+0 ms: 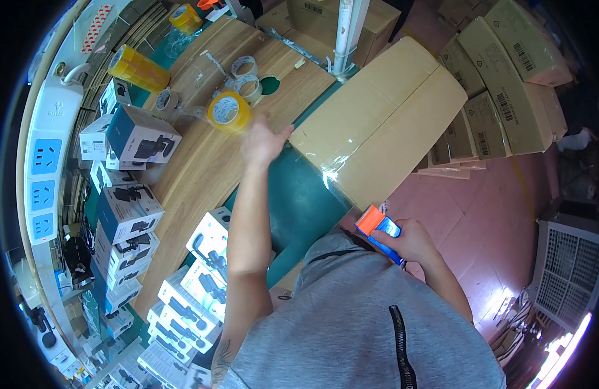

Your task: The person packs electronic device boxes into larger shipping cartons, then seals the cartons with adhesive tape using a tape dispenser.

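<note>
My right hand is closed round a blue and orange tape dispenser, held in front of my body at the near corner of a carton. At the table's edge my left hand reaches forward with the thumb spread away from the fingers. Its fingertips are slightly blurred and lie against or right beside a yellow tape roll. The closed brown carton lies to the right of that hand, with shiny clear tape along its near left edge.
A wood-grain table with a green surface carries small product boxes, more yellow tape and empty tape cores. Stacked cartons stand at the far right. A white power strip runs along the left.
</note>
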